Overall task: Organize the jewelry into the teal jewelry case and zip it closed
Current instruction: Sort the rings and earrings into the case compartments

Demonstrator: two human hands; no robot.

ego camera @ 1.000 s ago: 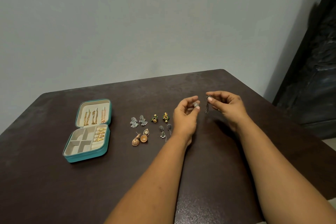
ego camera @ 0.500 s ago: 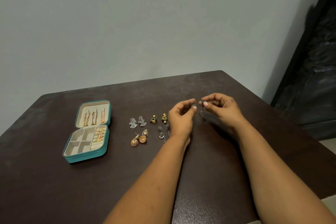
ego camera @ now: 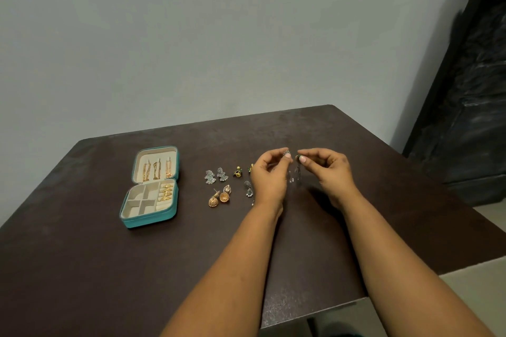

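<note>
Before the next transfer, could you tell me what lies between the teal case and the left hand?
Head view: silver earrings, gold jhumkas and bare table between teal case and left hand.

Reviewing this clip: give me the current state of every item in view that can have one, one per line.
Teal jewelry case: open, unzipped, lid tilted back on the table.
Gold chains: hanging in the lid.
Gold rings: seated in the ring rolls.
Square compartments: empty.
Left hand: pinching a silver drop earring, held above the table.
Right hand: pinching the matching earring.
Gold jhumka earrings: loose on the table.
Silver leaf earrings: loose on the table.
</note>
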